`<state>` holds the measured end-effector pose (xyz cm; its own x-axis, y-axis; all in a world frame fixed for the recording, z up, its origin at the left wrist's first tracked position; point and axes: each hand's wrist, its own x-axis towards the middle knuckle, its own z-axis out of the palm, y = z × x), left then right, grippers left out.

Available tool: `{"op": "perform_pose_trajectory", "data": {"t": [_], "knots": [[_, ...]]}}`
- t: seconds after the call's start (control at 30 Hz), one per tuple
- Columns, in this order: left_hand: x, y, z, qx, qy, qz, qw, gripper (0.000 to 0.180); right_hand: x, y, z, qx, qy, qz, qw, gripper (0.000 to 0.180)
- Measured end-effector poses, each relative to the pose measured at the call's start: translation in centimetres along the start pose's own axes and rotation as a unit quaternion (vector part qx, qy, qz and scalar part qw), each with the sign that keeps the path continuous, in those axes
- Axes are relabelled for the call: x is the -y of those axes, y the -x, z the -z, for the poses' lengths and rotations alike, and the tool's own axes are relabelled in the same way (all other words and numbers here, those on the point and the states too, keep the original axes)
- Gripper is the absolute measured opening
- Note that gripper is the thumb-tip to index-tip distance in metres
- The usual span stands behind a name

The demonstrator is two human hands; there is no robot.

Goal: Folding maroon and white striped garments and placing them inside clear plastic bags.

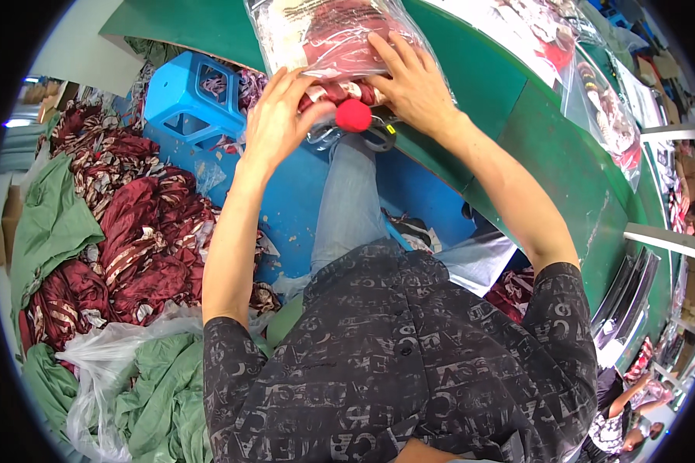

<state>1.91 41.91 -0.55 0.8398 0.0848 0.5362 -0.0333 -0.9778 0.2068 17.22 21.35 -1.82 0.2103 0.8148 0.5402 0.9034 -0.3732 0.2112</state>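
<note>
A clear plastic bag (286,38) lies on the green table with a folded maroon and cream garment (340,38) inside. Part of the garment shows at the bag's near edge. My left hand (278,116) grips the bag's near left corner, thumb apart from the fingers. Over on the right, my right hand (417,85) rests on top of the bag, its fingers spread and its thumb by the near edge. Between the hands, close to the table edge, is a round red object (353,116). Black looped handles (380,135), perhaps of scissors, show beside it.
The green table (510,154) runs along the front and right, with more bagged garments (594,100) beyond. A blue plastic stool (181,96) lies tipped at the left. Heaps of maroon printed cloth (147,231) and green cloth (162,393) cover the floor. Another person (622,417) is at far right.
</note>
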Motion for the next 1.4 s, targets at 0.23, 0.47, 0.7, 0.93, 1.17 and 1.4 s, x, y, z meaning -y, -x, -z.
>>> {"op": "perform_pose_trajectory", "data": {"t": [0.23, 0.47, 0.7, 0.93, 1.17, 1.4], "knots": [[-0.3, -1.0, 0.7, -0.006, 0.059, 0.003, 0.998, 0.041, 2.4, 2.1, -0.7, -0.006, 0.045, -0.093, 0.995, 0.034], [-1.9, -1.1, 0.6, 0.002, 0.108, 0.034, 0.994, 0.049, 3.3, 1.1, 0.4, 0.023, -0.085, -0.057, 0.994, 0.033], [-2.8, -1.7, 2.2, 0.072, 0.239, 0.099, 0.963, 0.054, 1.4, -1.2, -1.3, 0.055, -0.174, -0.013, 0.983, 0.026], [-2.5, -0.7, 2.1, 0.082, 0.24, 0.091, 0.963, 0.056, 2.4, -1.5, -1.1, 0.11, -0.198, -0.101, 0.969, 0.018], [-2.2, -1.0, 1.4, 0.039, 0.051, -0.053, 0.997, 0.041, 1.0, -1.4, -2.0, 0.075, -0.261, -0.072, 0.96, 0.02], [-2.8, -3.7, 2.6, 0.163, 0.053, 0.042, 0.984, 0.022, -1.1, -3.5, 2.1, 0.252, -0.333, -0.122, 0.9, 0.037]]}}
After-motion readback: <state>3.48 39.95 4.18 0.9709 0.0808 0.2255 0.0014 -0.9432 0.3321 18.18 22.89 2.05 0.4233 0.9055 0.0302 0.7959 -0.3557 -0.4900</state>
